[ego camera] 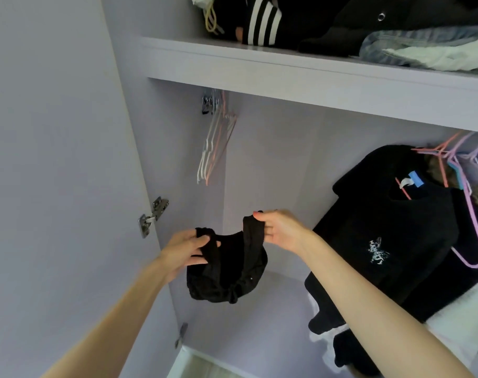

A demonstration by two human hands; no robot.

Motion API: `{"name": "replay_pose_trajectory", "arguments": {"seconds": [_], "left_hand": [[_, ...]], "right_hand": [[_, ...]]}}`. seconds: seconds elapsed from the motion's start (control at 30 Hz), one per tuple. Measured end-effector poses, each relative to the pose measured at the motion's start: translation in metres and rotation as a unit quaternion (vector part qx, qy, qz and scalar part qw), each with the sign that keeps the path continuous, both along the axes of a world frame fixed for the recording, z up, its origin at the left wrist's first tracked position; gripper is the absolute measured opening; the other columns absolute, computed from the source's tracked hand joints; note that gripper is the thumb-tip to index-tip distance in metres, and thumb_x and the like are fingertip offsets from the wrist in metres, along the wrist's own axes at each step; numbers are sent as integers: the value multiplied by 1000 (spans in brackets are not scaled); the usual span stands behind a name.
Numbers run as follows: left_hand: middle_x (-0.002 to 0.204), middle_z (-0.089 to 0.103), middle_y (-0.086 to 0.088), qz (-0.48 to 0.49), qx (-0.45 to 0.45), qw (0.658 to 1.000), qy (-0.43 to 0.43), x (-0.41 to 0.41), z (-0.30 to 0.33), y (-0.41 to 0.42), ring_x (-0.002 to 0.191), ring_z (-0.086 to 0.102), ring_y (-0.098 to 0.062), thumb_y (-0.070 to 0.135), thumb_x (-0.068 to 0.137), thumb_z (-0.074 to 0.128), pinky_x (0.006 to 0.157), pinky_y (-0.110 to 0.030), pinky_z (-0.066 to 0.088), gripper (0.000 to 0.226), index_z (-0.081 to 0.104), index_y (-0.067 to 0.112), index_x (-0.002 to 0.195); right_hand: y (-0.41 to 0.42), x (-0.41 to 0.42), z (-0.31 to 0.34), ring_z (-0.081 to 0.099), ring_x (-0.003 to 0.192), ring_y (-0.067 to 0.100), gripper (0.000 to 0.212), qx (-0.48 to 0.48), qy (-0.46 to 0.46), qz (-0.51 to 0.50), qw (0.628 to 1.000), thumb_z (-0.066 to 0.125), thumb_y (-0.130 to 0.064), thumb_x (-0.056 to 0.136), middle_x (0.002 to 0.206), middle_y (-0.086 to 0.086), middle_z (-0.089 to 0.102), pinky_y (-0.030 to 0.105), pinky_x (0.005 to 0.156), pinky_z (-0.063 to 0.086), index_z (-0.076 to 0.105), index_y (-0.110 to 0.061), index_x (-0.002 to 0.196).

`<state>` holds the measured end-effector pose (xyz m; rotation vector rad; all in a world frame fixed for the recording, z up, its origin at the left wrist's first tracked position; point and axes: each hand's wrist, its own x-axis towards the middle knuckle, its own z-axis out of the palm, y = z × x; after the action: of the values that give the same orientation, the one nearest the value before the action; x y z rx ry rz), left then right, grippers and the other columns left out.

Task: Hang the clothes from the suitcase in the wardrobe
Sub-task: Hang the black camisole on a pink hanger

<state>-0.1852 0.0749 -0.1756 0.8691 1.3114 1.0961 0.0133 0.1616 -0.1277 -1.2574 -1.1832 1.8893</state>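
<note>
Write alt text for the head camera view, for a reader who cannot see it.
Both hands hold up a small black garment by its straps, left hand and right hand, before an open lilac wardrobe. Empty hangers hang at the rail's left end; a black printed top hangs at the right.

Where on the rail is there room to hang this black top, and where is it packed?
Free: the stretch between the empty hangers at the left wall and the hung black shirt. Crowded: the right end with pink and purple hangers, and the top shelf, piled with clothes. Both hands, left hand and right hand, hold the black top.
</note>
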Motion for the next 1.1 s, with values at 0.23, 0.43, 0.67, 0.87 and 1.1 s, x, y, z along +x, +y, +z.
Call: {"name": "replay_pose_trajectory", "arguments": {"seconds": [0.23,0.43,0.67,0.87,1.1], "left_hand": [[112,67,-9,-8,28,999,-24,-8,12,12,105,63,-22,22,95,50,92,-34,47,28,56,7,119],[114,65,-16,20,-17,998,-57,-26,22,20,105,63,-26,13,93,55,89,-35,51,27,56,0,116],[85,63,-10,117,-62,988,-84,-49,33,29,80,61,-21,9,93,54,72,-32,51,10,58,8,84],[87,65,-8,117,-65,989,-62,-73,31,26,80,62,-19,13,92,56,72,-31,51,8,61,9,88],[91,68,-5,95,-64,992,-46,-80,27,27,90,64,-19,15,92,56,90,-36,49,8,63,13,96]], "right_hand": [[6,-57,16,51,85,6,26,131,-154,62,977,66,-23,86,90,-9,59,22,76,39,65,-11,109],[27,-90,20,43,69,5,30,155,-212,78,962,66,-25,84,80,-6,53,19,59,32,63,-10,110],[71,-139,25,55,108,28,33,79,-67,-69,992,42,-9,98,122,17,58,40,96,45,48,0,129],[109,-170,28,53,70,16,14,76,-44,-82,993,43,-14,96,82,6,57,27,57,46,57,-10,93],[137,-176,29,44,55,13,13,95,-130,-142,977,48,-20,95,73,3,53,23,50,35,55,-11,88]]}}
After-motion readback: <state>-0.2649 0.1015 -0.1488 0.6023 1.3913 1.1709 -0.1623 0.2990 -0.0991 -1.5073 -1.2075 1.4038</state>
